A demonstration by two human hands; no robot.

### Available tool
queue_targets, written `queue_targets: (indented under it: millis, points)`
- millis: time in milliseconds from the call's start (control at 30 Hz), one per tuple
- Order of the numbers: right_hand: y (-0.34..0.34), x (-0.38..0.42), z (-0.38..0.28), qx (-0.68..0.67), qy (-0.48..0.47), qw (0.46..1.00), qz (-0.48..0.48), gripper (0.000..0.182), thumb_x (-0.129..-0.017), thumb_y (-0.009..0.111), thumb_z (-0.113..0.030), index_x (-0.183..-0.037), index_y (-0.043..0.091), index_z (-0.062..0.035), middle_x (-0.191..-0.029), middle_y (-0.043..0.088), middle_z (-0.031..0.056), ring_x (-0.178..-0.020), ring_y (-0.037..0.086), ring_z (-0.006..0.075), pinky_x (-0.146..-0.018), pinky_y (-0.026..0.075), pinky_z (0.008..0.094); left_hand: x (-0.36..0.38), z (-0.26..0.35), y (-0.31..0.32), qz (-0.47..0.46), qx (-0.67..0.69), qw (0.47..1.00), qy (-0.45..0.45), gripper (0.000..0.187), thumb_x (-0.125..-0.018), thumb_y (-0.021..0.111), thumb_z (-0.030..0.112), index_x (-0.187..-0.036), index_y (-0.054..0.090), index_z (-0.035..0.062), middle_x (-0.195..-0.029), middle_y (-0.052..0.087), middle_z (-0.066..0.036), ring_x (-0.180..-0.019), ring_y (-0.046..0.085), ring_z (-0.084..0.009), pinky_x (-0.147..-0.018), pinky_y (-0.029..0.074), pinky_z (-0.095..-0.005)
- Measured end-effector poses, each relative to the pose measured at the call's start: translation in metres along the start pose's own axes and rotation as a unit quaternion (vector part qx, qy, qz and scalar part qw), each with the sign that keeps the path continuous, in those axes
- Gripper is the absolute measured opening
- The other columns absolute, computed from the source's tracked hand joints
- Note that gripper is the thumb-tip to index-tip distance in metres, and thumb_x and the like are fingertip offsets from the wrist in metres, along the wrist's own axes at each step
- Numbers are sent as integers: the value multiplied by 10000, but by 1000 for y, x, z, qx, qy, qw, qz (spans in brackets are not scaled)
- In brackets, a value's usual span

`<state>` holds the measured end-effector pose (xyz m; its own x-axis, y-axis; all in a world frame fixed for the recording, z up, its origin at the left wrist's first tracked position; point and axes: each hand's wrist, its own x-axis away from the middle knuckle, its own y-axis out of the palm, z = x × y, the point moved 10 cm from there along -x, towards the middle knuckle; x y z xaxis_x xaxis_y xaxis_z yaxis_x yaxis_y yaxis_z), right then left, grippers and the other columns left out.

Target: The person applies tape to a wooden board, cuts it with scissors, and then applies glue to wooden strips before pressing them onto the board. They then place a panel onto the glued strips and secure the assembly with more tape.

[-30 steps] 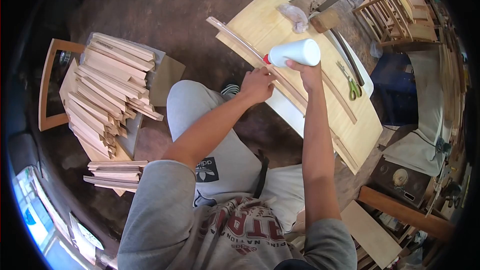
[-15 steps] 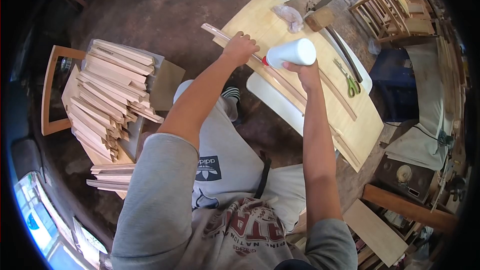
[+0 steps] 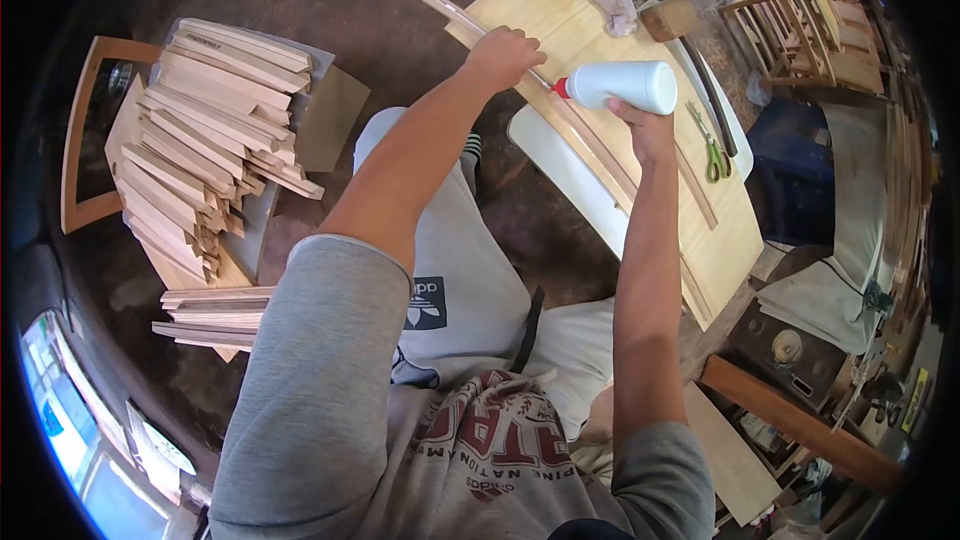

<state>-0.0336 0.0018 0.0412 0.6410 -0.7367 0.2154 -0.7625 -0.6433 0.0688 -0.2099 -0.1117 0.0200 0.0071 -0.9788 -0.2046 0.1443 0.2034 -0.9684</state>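
My right hand (image 3: 645,128) is wrapped round a white squeeze bottle (image 3: 625,86) with a red nozzle cap, probably a glue bottle. The bottle lies nearly on its side, its red tip pointing left at a long wooden strip (image 3: 590,143). Farther up that strip, my left hand (image 3: 506,58) is closed over it, with the strip's far end sticking out beyond the fingers. Beneath is a pale plywood board (image 3: 735,250). A second thin strip (image 3: 697,190) lies on the board, right of my right forearm.
Green-handled scissors (image 3: 715,155), a dark bar (image 3: 708,95), a wooden block (image 3: 670,20) and a crumpled plastic bag (image 3: 608,6) lie at the board's right and far side. Stacked wood pieces (image 3: 205,140) stand to the left. Wooden frames (image 3: 790,30) are piled at the far right.
The bottle has tipped closer to level and its nozzle has shifted along the strip. The whole view has also moved slightly. Both hands keep their holds.
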Motion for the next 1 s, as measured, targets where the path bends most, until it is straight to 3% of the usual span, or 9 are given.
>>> queue_targets:
  millis: [267, 367, 467, 1000]
  points:
    - [0, -10, 2, 44, 36, 998, -19, 595, -718, 818, 81, -1265, 607, -19, -1161, 684, 105, -1077, 678, 257, -931, 581, 393, -2, 1, 2, -12, -3, 1000, -8, 205, -749, 712, 57, -923, 665, 154, -942, 665, -31, -969, 664, -249, -840, 522, -389]
    - [2, -17, -5, 110, 8, 994, -25, 582, -722, 834, 57, -1257, 613, -7, -1160, 688, 118, -1080, 678, 260, -922, 583, 399, -3, 2, 1, -28, -7, 999, -18, 209, -752, 711, 56, -931, 670, 156, -947, 666, -31, -973, 665, -248, -851, 519, -387]
    - [2, -16, -13, 104, 10, 994, -23, 572, -652, 887, 13, -1182, 672, 3, -1133, 714, 112, -1059, 670, 241, -973, 506, 391, -3, 2, -1, -33, -13, 999, -28, 207, -758, 706, 56, -935, 672, 159, -952, 666, -31, -977, 665, -248, -859, 517, -386]
    - [-3, 5, -23, 120, -23, 992, -29, 587, -655, 893, 32, -1193, 660, 4, -1123, 714, 96, -1060, 672, 234, -960, 529, 383, -3, 2, 5, -33, -25, 999, -26, 198, -773, 688, 63, -941, 676, 167, -955, 672, -28, -965, 672, -249, -862, 513, -395]
